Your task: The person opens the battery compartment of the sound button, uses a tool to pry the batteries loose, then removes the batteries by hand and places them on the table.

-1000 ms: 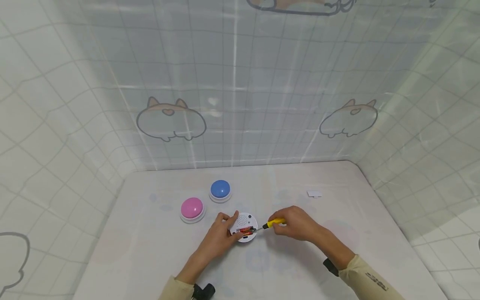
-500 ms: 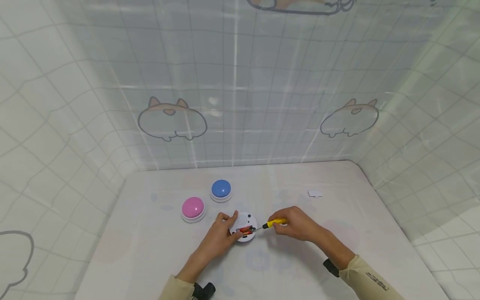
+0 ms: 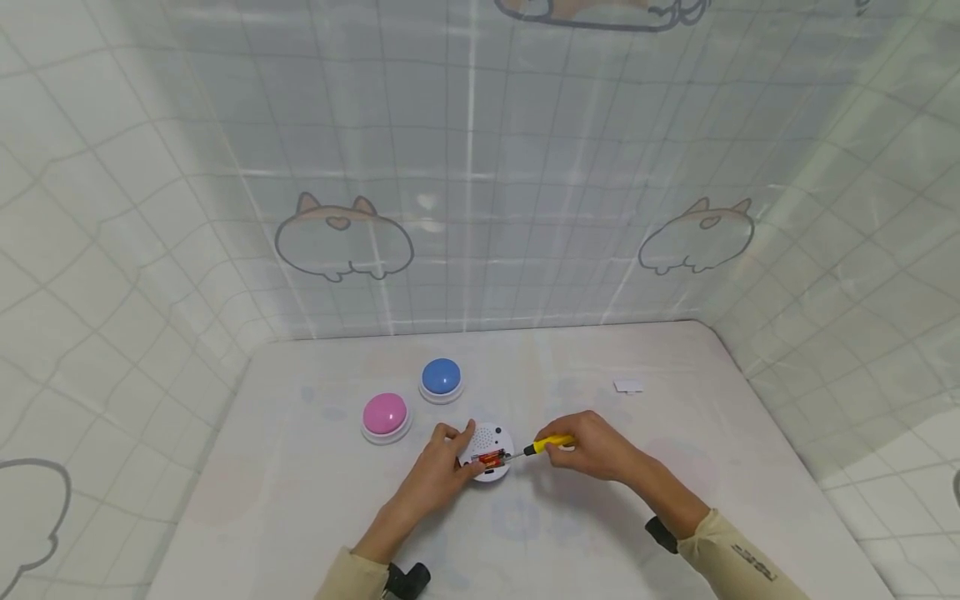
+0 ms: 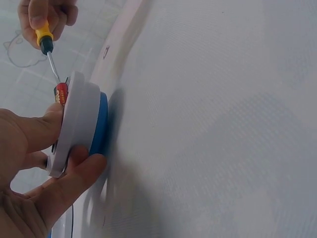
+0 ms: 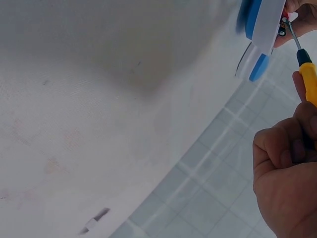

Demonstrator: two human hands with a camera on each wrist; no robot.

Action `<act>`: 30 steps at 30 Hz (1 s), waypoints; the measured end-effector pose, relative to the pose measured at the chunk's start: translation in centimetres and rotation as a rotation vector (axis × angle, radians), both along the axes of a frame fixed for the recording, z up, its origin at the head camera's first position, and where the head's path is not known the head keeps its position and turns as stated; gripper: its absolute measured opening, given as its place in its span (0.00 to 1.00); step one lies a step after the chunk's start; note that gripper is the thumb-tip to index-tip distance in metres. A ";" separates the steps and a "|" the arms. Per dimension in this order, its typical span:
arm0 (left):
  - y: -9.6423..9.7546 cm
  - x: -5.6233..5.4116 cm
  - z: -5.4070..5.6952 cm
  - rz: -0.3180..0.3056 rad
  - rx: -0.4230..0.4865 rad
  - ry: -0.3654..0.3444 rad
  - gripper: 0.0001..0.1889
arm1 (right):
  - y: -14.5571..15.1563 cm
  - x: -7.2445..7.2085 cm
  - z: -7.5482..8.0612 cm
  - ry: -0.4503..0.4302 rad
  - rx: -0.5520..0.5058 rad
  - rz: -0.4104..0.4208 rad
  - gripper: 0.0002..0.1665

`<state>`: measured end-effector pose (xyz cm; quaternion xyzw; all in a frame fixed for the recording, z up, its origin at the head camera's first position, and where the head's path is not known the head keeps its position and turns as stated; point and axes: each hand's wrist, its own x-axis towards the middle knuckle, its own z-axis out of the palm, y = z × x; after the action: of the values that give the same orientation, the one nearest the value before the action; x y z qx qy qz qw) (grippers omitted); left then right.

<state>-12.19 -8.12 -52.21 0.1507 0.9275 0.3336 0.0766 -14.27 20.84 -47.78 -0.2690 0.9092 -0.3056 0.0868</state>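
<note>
My left hand [image 3: 435, 473] grips the rim of a round white push-button device [image 3: 484, 438], turned bottom up. Its blue dome [image 4: 101, 126] faces the table in the left wrist view. Red-and-black batteries [image 3: 491, 458] lie in its uncovered compartment, close to my left thumb. A yellow-handled screwdriver [image 3: 553, 443] is held in my right hand [image 3: 596, 447], shaft pointing left. Its metal tip reaches the right end of the batteries; whether it touches a battery or the contact is too small to tell. In the right wrist view, my right fingers curl around the yellow handle [image 5: 309, 82].
A pink push button [image 3: 385, 413] and a blue push button [image 3: 441, 377] stand dome up, beyond my left hand. Toward the back right lies a small white flat piece [image 3: 628, 387]. Tile-patterned sheeting [image 3: 517, 208] rises behind the table and at both sides.
</note>
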 end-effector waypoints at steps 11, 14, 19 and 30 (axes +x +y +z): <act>0.0 0.1 -0.1 0.008 0.014 -0.022 0.38 | 0.0 0.2 0.0 -0.012 -0.021 0.005 0.11; 0.0 0.1 0.0 0.006 0.017 -0.020 0.38 | 0.0 0.3 0.1 -0.008 -0.030 0.010 0.11; -0.1 0.1 0.0 -0.001 0.019 -0.020 0.38 | 0.0 0.5 0.1 -0.007 -0.010 0.000 0.10; -0.1 -0.1 -0.1 0.009 0.020 -0.040 0.39 | 1.6 1.1 0.1 0.030 0.096 -0.212 0.11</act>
<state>-12.27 -8.23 -52.31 0.1406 0.9230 0.3460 0.0922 -13.15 22.47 -47.63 -0.1714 0.9473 -0.2653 0.0530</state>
